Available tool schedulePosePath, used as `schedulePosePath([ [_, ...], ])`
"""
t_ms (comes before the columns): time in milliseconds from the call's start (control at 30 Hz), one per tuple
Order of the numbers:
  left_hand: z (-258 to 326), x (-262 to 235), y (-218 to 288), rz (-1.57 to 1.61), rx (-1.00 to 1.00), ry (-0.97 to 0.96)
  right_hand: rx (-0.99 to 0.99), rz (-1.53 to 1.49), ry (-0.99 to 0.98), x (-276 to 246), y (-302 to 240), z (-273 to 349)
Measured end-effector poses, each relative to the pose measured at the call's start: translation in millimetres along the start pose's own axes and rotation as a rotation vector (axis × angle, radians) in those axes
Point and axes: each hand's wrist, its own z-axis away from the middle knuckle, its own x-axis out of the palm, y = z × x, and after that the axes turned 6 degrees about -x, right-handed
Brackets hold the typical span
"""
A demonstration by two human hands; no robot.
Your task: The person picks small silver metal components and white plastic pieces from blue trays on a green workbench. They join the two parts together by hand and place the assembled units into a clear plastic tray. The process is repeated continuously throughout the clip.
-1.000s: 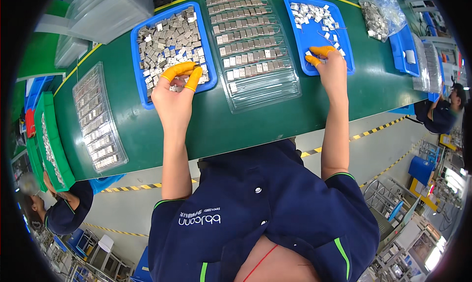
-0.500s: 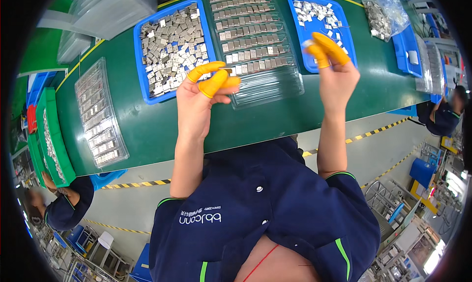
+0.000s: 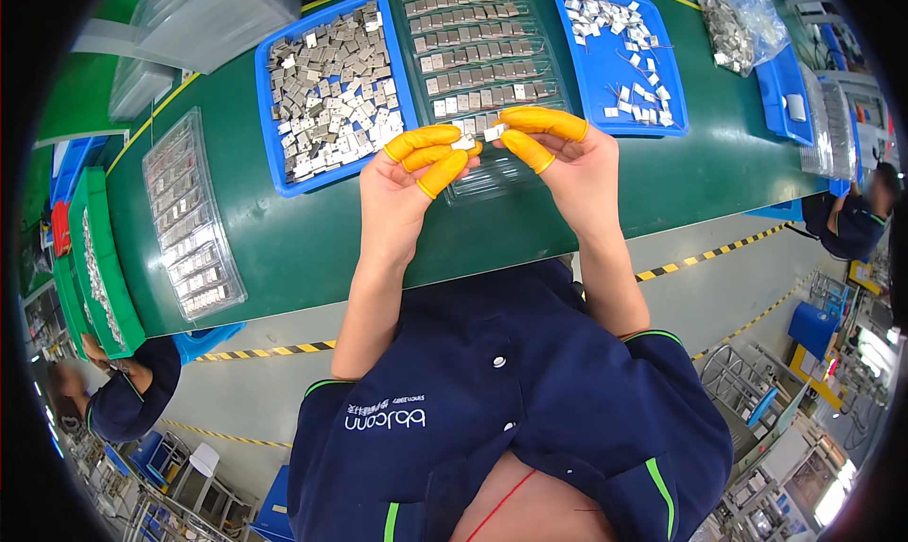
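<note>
Both of my hands wear yellow finger cots and meet above the near end of a clear plastic tray [image 3: 473, 190]. My left hand [image 3: 411, 178] pinches a small pale metal-looking piece [image 3: 462, 143] between thumb and fingers. Close beside it, my right hand [image 3: 563, 159] grips a small white block [image 3: 493, 133] at its fingertips. Whether the two pieces touch, I cannot tell. Rows of flat silver pieces [image 3: 478, 47] fill the tray beyond my hands. Left of it, a blue tray [image 3: 268, 131] holds many loose silver pieces; on the right, another blue tray [image 3: 591, 88] holds white blocks, some with thin wires.
A second clear tray [image 3: 196, 220] with silver pieces lies left on the green table [image 3: 284, 249]. Green bins [image 3: 118, 296] stand at the table's left end, near a co-worker [image 3: 142, 391]. A plastic bag of metal pieces [image 3: 733, 36] sits far right; another person [image 3: 856, 225] is beyond.
My right hand has come from over the right blue tray leftward to the middle, with a white block in it. My left hand has shifted slightly right, so the fingertips are now close together.
</note>
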Motion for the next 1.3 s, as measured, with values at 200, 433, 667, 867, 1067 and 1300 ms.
schedulePosePath([
  [200,-0.4,-0.5,-4.8,-0.12,0.069,-0.004,0.008,-0.005,-0.018,-1.4,1.0,0.6],
  [433,2.0,2.2,-5.9,-0.146,0.077,-0.01,0.034,0.02,-0.019,0.8,2.9,2.9],
  [667,3.1,1.5,-8.4,-0.129,0.058,0.017,0.029,0.105,-0.044,-1.2,1.7,5.4],
  [867,6.1,-2.9,-11.3,-0.195,0.06,0.022,-0.055,0.324,-0.138,-9.2,-5.8,7.3],
  [1067,7.3,-9.2,-7.0,-0.247,-0.033,-0.09,0.065,0.135,-0.277,-13.0,1.0,7.6],
  [1300,10.2,-11.7,1.6,-0.161,-0.156,-0.225,0.369,-0.265,-0.34,-14.2,12.9,10.8],
])
